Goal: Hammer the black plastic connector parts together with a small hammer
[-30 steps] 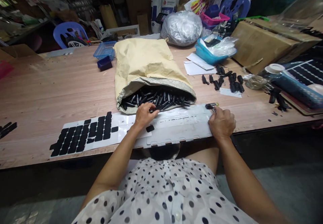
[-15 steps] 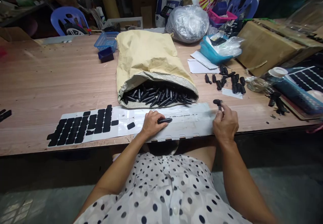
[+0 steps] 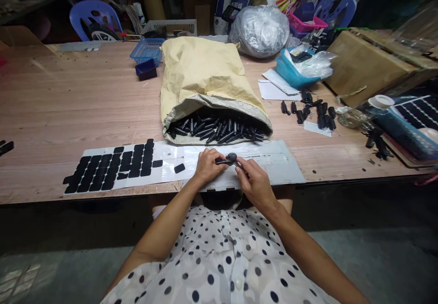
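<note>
My left hand [image 3: 209,166] is closed around a slim black plastic handle [image 3: 221,162] above the pale grey board [image 3: 273,165]. Opposite it, my right hand [image 3: 255,180] pinches a black part with a round head [image 3: 232,157]. The two pieces meet between my hands, though whether they are joined I cannot tell. Just behind the hands lies an open yellow sack [image 3: 201,73] with many similar black pieces [image 3: 219,128] in its mouth. On the left, a white sheet [image 3: 159,151] bears rows of black rounded stickers [image 3: 97,174].
Loose black parts [image 3: 321,114] lie to the right, near a cardboard box [image 3: 369,66]. Behind the sack stand a blue basket [image 3: 147,50] and a small navy tray [image 3: 146,70]. A stuffed clear plastic bag [image 3: 259,30] and a turquoise basin [image 3: 297,73] are at the back right.
My right hand has moved left with the round-headed part, bringing it against the black handle in my left hand. The left hand has stayed nearly in place.
</note>
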Available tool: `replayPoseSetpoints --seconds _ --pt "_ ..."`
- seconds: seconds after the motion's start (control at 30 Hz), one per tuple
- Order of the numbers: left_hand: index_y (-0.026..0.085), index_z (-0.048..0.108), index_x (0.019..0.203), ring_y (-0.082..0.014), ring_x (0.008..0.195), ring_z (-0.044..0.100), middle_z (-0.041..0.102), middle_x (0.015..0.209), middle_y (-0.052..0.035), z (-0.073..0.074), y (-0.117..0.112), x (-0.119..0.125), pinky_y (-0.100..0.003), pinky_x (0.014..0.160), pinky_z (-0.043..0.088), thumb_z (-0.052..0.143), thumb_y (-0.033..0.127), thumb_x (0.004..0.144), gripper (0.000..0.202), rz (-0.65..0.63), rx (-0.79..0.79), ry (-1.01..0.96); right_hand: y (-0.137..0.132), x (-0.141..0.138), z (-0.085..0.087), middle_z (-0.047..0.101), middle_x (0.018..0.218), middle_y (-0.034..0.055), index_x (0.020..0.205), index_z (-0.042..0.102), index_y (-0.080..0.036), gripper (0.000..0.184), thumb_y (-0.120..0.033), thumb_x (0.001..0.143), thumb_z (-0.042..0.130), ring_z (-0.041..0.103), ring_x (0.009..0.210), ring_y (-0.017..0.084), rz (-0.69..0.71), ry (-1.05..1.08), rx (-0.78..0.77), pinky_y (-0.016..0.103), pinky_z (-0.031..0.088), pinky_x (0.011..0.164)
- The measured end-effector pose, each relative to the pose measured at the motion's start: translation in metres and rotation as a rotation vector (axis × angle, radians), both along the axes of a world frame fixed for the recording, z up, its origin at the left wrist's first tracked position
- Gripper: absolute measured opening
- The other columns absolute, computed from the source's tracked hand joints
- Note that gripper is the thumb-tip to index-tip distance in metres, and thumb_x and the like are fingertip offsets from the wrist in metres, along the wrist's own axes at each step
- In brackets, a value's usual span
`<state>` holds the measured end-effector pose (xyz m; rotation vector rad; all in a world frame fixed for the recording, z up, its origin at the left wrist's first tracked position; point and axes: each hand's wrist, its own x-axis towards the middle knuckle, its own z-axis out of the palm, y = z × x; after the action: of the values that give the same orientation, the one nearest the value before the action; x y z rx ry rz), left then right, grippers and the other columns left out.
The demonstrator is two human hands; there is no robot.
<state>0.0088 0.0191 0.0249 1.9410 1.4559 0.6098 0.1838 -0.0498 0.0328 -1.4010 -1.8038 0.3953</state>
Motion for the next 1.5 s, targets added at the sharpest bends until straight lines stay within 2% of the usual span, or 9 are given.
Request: replayPoseSetpoints --seconds 0.2,0.4,0.63,0.8,0.93,1.1,1.27,1.43,1.5 --pt "0.025 0.076 0.080 -0.0229 0.091 0.059 0.070 0.084 -0.0010 0.001 -0.001 0.001 -0.039 0.090 0.046 0.077 0.024 0.077 0.003 0.001 0.010 0.001 0.001 -0.004 -0.012 0.067 0.092 0.0067 0.129 0.069 -0.026 0.037 -0.031 0.103 0.044 0.066 0.082 0.022 0.008 -0.098 -0.036 0.034 0.057 0.075" --pt "0.025 0.076 0.079 -0.0240 0.095 0.060 0.072 0.085 -0.0008 0.001 -0.002 0.002 -0.041 0.092 0.046 0.080 0.023 0.075 0.007 0.023 -0.001 -0.003 0.001 0.006 -0.009 0.069 0.096 0.0083 0.127 0.070 -0.025 0.036 -0.033 0.103 0.045 0.067 0.090 0.023 -0.097 -0.045 0.028 0.037 0.058 0.082" --pt "0.025 0.076 0.080 -0.0240 0.095 0.060 0.073 0.088 -0.0010 -0.002 -0.001 0.000 -0.042 0.095 0.046 0.081 0.024 0.075 0.007 0.031 0.002 0.004 -0.001 0.012 -0.014 0.069 0.091 0.0065 0.122 0.072 -0.024 0.034 -0.034 0.102 0.046 0.065 0.083 0.022 -0.076 -0.022 -0.002 0.035 0.056 0.078" --pt "0.026 0.078 0.088 -0.0251 0.098 0.059 0.074 0.093 -0.0018 -0.002 -0.003 -0.001 -0.043 0.095 0.046 0.077 0.029 0.082 0.007 0.017 0.018 -0.003 0.018 0.065 -0.007 0.067 0.092 0.0080 0.123 0.072 -0.022 0.035 -0.031 0.098 0.048 0.060 0.082 0.023 -0.396 -0.125 0.062 0.038 0.052 0.078" --pt "0.026 0.078 0.091 -0.0248 0.097 0.058 0.073 0.092 -0.0025 -0.003 -0.004 -0.002 -0.042 0.094 0.045 0.070 0.035 0.089 0.012 -0.002 0.027 -0.003 0.041 0.122 -0.013 0.062 0.092 0.0107 0.118 0.075 -0.020 0.039 -0.022 0.090 0.048 0.055 0.079 0.025 -0.722 -0.286 -0.035 0.038 0.043 0.071" --pt "0.026 0.077 0.091 -0.0239 0.097 0.056 0.072 0.093 -0.0028 -0.005 -0.002 -0.004 -0.041 0.095 0.044 0.065 0.037 0.094 0.017 -0.014 0.039 0.026 0.053 0.149 -0.033 0.059 0.087 0.0136 0.115 0.078 -0.016 0.037 -0.021 0.088 0.052 0.050 0.080 0.026 -0.805 -0.413 -0.097 0.038 0.033 0.068" --pt "0.028 0.079 0.096 -0.0249 0.104 0.056 0.072 0.097 -0.0032 0.002 -0.010 -0.013 -0.045 0.105 0.040 0.067 0.038 0.093 0.016 -0.146 0.076 0.031 0.052 0.140 -0.040 0.060 0.093 0.0158 0.115 0.077 -0.015 0.037 -0.021 0.090 0.050 0.049 0.083 0.026 -0.841 -0.456 -0.058 0.037 0.030 0.068" --pt "0.029 0.081 0.091 -0.0297 0.123 0.055 0.069 0.124 -0.0056 0.010 -0.045 -0.027 -0.049 0.112 0.039 0.076 0.038 0.087 0.011 -0.453 0.104 0.046 0.052 0.138 -0.042 0.058 0.092 0.0148 0.113 0.077 -0.016 0.036 -0.021 0.090 0.051 0.048 0.083 0.026 -0.853 -0.469 -0.021 0.036 0.030 0.067" --pt "0.030 0.081 0.089 -0.0321 0.131 0.051 0.065 0.138 -0.0052 0.009 -0.061 -0.030 -0.051 0.114 0.039 0.079 0.036 0.085 0.008 -0.518 0.105 0.100 0.052 0.139 -0.043 0.058 0.091 0.0146 0.113 0.077 -0.016 0.036 -0.022 0.089 0.051 0.048 0.083 0.026 -0.860 -0.477 -0.008 0.036 0.030 0.066"
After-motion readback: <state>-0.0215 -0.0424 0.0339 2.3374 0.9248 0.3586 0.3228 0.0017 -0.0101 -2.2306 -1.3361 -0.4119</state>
